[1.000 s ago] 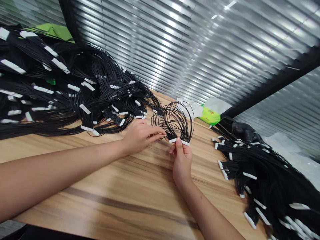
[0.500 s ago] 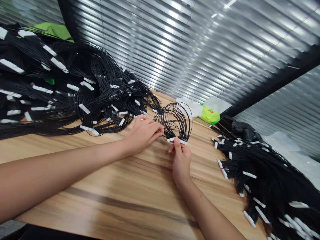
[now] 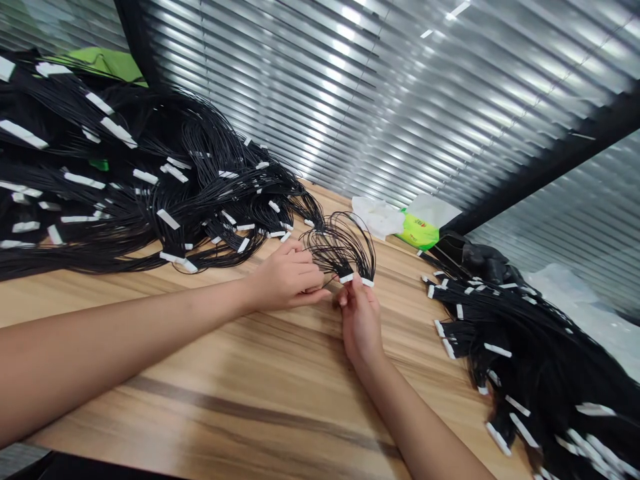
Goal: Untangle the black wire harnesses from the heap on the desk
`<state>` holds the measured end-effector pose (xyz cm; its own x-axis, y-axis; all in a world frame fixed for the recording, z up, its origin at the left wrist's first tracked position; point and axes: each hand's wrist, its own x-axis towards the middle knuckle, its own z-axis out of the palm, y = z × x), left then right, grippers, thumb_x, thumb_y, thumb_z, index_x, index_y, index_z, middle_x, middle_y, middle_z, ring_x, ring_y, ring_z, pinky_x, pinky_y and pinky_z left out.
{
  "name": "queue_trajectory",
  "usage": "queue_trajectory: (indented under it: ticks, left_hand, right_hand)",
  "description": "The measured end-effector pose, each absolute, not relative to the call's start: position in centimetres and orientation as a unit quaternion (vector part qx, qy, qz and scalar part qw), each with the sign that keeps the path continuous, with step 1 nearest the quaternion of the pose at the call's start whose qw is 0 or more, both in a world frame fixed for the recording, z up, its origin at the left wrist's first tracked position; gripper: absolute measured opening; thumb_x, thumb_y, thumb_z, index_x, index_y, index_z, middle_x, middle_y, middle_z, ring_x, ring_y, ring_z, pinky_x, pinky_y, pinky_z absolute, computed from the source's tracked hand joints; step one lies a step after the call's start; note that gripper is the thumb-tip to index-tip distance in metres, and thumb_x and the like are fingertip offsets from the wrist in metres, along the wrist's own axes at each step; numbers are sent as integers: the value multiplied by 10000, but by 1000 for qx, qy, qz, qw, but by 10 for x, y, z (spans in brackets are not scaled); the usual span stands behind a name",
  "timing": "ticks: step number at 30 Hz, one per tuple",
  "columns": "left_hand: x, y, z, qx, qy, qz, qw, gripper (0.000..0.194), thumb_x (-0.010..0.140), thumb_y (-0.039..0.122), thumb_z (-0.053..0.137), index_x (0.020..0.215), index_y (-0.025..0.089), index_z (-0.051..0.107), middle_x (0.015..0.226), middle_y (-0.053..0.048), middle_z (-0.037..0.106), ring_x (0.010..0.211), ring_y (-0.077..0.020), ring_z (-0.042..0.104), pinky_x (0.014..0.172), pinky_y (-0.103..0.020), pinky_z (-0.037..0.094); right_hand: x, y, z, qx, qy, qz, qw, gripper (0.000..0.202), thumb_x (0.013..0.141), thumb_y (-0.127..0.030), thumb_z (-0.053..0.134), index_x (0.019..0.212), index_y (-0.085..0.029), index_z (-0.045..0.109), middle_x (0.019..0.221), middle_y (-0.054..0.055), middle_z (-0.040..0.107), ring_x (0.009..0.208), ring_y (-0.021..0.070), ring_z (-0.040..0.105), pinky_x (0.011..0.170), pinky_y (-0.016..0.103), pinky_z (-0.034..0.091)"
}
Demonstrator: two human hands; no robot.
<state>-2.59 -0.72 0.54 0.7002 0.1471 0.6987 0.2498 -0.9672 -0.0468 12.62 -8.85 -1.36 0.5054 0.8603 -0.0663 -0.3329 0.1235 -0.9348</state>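
My right hand (image 3: pixel 361 320) pinches a white connector (image 3: pixel 347 278) between thumb and fingers, at the end of a black wire harness. The harness's thin black wires (image 3: pixel 345 243) arch up and away from the connector in loose loops. Just to the left, my left hand (image 3: pixel 290 277) is closed, fingers curled and thumb toward the connector. Beside its fingertips run a few wires; whether it grips one is hidden.
A large heap of black wire harnesses (image 3: pixel 200 167) with white connectors covers the table's left. Another pile (image 3: pixel 540 353) lies on the right. A green packet (image 3: pixel 419 230) and white plastic (image 3: pixel 377 217) lie at the back of the wooden table (image 3: pixel 260 393), before a corrugated metal wall (image 3: pixel 320 87).
My left hand has shifted slightly left and down, its fingers curling further. The wire loops have sunk and spread leftward. My right hand still pinches the connector, which has turned slightly.
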Motion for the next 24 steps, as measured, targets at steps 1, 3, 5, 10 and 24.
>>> queue_trajectory:
  ticks: [1,3,5,10,24]
  left_hand:
    - [-26,-6,5,-917,-116,-376,66,335,925,362,476,643,195,541,573,36,575,611,-111,479,757,-317,304]
    - [-27,-5,4,-912,-134,-383,57,332,925,371,476,656,198,566,566,38,585,583,-106,476,746,-321,305]
    - [-27,-5,4,-910,-153,-384,35,296,936,338,459,714,197,594,620,35,630,611,-106,512,783,-327,316]
    - [-26,-2,2,-903,-230,-359,-53,290,952,317,426,791,193,634,796,6,697,818,-135,616,990,-373,283]
    - [-29,-3,1,-853,-240,-463,-28,248,918,376,523,813,282,726,787,21,745,934,-180,623,999,-431,248]
  right_hand:
    - [127,-87,-12,-489,-237,438,716,347,656,-474,752,678,-190,553,658,-31,600,504,81,373,520,239,334]
    - [129,-85,-10,-450,-195,470,734,303,646,-423,770,716,-199,579,762,-23,656,496,70,372,528,236,360]
    - [132,-82,-9,-419,-167,504,737,227,693,-389,738,752,-219,600,800,-36,676,484,69,388,544,242,390]
    - [138,-80,-10,-373,-154,549,732,124,814,-352,635,735,-257,624,726,-45,694,756,136,644,682,290,474]
    - [140,-92,5,-329,-150,572,737,176,856,-281,575,683,-259,599,592,-94,615,547,97,589,701,297,461]
